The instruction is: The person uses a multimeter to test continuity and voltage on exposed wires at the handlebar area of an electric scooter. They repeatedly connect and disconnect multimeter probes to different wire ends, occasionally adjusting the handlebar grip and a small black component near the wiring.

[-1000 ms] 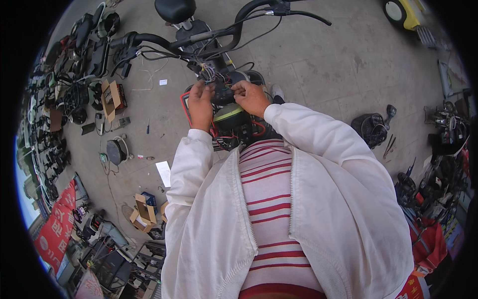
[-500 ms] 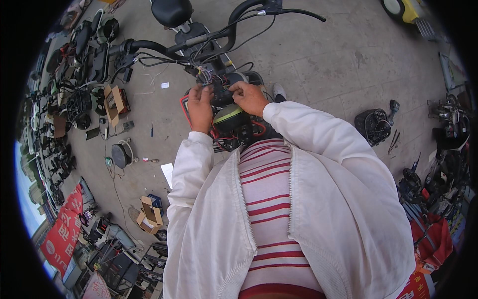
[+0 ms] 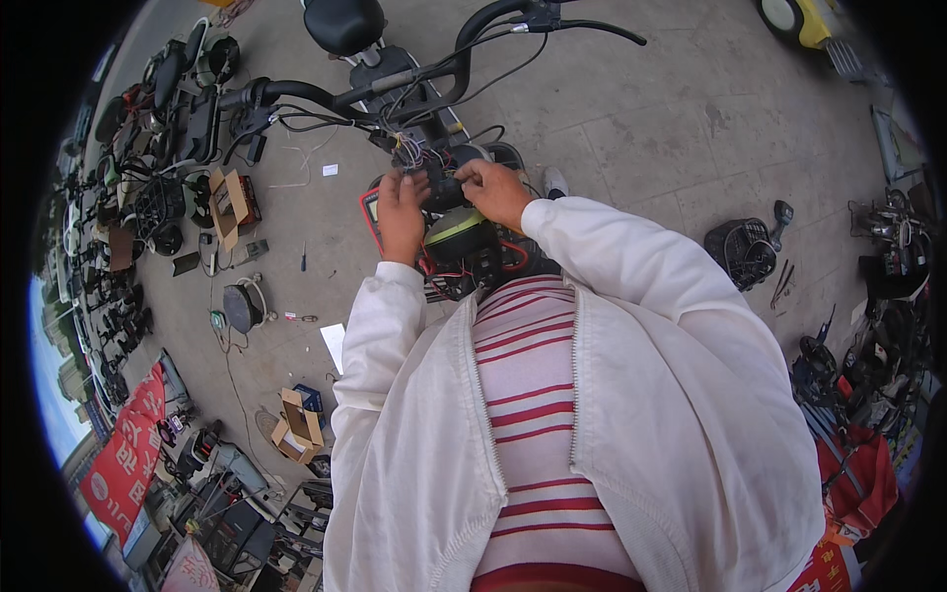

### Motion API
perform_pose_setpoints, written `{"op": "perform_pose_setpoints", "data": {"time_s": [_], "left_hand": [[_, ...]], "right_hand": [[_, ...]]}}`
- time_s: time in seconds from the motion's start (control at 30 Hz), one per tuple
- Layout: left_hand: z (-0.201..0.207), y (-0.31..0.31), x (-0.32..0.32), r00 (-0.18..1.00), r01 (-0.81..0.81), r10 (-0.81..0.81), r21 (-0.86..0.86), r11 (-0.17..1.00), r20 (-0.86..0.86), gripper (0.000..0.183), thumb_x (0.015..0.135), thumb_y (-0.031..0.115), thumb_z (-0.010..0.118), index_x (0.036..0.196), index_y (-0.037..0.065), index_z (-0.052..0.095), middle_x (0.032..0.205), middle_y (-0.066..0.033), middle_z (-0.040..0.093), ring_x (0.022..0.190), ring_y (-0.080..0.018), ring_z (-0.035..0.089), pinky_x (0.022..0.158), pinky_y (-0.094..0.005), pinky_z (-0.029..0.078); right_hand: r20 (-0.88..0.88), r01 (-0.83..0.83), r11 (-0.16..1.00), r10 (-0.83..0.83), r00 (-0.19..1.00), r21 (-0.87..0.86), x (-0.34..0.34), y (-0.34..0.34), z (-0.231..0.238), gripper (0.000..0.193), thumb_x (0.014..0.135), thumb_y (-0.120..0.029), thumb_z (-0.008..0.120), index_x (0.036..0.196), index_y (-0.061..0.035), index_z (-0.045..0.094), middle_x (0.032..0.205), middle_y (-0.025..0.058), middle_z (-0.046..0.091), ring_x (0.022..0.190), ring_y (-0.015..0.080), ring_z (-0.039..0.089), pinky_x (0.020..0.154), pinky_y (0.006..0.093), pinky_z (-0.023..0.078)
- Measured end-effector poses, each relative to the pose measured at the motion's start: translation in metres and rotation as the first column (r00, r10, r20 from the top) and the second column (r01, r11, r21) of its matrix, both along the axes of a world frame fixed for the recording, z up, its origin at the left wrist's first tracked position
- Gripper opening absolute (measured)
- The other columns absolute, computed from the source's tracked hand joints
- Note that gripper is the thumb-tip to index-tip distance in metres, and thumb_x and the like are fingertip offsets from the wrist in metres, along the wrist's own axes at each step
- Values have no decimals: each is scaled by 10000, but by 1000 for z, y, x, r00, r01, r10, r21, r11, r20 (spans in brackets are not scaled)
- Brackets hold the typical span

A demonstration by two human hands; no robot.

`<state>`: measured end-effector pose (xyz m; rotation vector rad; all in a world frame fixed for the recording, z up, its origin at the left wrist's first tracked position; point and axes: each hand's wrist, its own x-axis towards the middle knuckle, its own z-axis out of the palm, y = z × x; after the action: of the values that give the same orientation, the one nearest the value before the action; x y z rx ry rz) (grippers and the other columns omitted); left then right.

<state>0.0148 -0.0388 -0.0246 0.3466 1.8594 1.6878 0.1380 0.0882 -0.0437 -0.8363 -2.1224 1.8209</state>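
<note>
The front of an electric scooter stands before me, its black handlebar (image 3: 375, 91) running across the top. Below the bar, a bundle of thin coloured wires (image 3: 408, 151) spills out loose. My left hand (image 3: 400, 217) is raised just under these wires, its slightly blurred fingers stretched and apart. Thumb and fingertips of my right hand (image 3: 496, 193) pinch together beside the wires, over the dark housing; what they hold is too small to make out. Nearer to me sits a rounded headlight (image 3: 454, 235) with a yellow-green band. A red-edged multimeter (image 3: 371, 209) is partly hidden behind my left hand.
Left on the paving are an open cardboard box (image 3: 233, 205), a screwdriver (image 3: 304, 256), a round dark stool (image 3: 244, 306) and another opened box (image 3: 298, 426). Parked scooters (image 3: 158, 207) line the far left. A black basket (image 3: 742, 253) lies to the right.
The fingers of my left hand have spread a little from the wires. My right hand keeps its pinch in nearly the same place. The whole view has shifted very slightly.
</note>
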Motion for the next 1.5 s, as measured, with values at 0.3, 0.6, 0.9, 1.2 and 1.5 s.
{"op": "perform_pose_setpoints", "data": {"time_s": [0.3,0.6,0.9,1.2,1.5], "left_hand": [[4,-2,-3,999,-9,7,-42,999,-51,244,977,139,428,1153,-23,476,1063,-149,602,988,-212,608,827,-297,510],[34,10,-3,978,-151,158,56,987,-137,300,976,169,402,1170,-45,483,1095,-153,585,995,-211,585,858,-332,480],[18,-5,-9,993,34,-37,-36,999,-111,218,890,22,538,1098,-46,547,1045,-115,620,930,-154,598,814,-257,485],[16,-4,7,1000,7,-5,99,995,-29,182,873,7,584,1050,-21,556,969,-63,629,874,-102,593,769,-222,478],[-3,-5,9,997,-50,59,151,987,-56,161,856,39,616,1004,1,564,883,-21,611,783,-74,565,718,-215,467]], "right_hand": [[-3,-2,1000,2,1000,12,-5,3,13,229,782,-106,572,981,-10,635,838,148,662,790,281,644,732,357,493],[-14,51,999,-51,999,8,-5,3,15,203,802,-111,573,966,-14,642,861,151,667,805,278,645,741,346,495],[-40,51,894,-77,996,-445,-30,-18,59,239,813,-126,584,1001,-5,669,891,159,682,772,242,662,711,331,508],[-113,115,981,-134,985,-159,-41,-18,51,225,767,-147,642,921,10,688,824,145,689,729,217,668,671,295,507],[-61,73,995,-69,996,64,-40,-21,71,221,739,-141,684,897,13,685,783,149,676,685,208,653,639,302,494]]}}
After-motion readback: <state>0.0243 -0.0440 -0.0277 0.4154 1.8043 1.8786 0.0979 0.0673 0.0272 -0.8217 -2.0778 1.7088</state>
